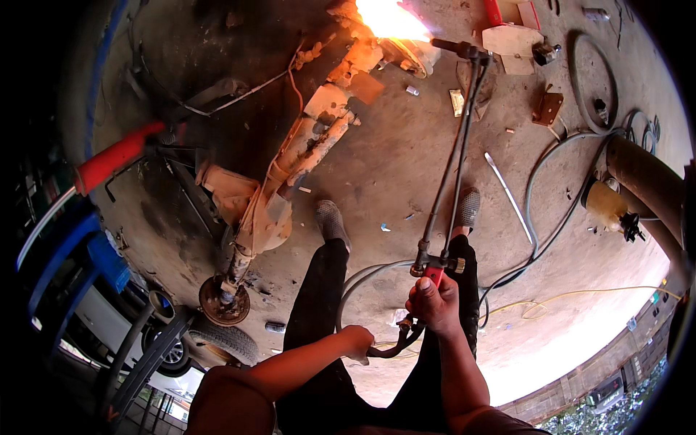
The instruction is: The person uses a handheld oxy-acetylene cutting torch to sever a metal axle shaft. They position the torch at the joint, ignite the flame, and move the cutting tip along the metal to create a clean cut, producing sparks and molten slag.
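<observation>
Two hands (435, 304), one torch (451, 156), one flame (391, 18).
Also seen: two shoes (333, 225), one rusty axle (279, 167), one red box (513, 14), one pale metal bar (508, 192), one red cylinder (116, 158).

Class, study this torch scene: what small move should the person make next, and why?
Probably a slight sideways shift of the torch with the right hand, spreading the heat: the flame glares at one end of the rusty metal assembly, and the left hand grips the hose.
</observation>
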A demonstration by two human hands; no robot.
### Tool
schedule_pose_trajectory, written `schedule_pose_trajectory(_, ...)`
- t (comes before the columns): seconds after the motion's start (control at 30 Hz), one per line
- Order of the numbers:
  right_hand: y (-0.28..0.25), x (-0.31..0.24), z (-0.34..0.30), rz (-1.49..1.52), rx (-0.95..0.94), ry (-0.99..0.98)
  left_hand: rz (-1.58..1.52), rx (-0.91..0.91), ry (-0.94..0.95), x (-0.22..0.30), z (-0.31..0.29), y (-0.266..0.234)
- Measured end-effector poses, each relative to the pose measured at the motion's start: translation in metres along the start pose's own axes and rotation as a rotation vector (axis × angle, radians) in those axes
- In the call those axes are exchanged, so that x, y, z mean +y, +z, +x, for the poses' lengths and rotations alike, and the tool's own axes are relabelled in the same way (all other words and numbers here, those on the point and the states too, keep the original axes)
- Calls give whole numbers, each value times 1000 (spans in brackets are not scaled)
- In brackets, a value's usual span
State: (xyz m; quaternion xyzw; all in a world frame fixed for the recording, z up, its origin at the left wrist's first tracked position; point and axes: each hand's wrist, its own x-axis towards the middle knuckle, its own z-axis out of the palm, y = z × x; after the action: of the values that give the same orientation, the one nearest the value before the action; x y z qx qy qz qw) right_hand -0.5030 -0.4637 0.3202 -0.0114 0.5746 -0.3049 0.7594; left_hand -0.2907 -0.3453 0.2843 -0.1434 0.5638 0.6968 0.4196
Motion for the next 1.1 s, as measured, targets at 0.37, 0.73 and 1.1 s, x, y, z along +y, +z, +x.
schedule_pose_trajectory(0.37,-53,19,80,-77,-213,229,-168,423,-150,-25,114,39)
schedule_pose_trajectory(0.73,-100,41,92,144,-198,321,74,486,-218,-19,108,10)
schedule_pose_trajectory(1.1,-168,-26,117,28,-99,493,47,456,-286,77,130,-46)
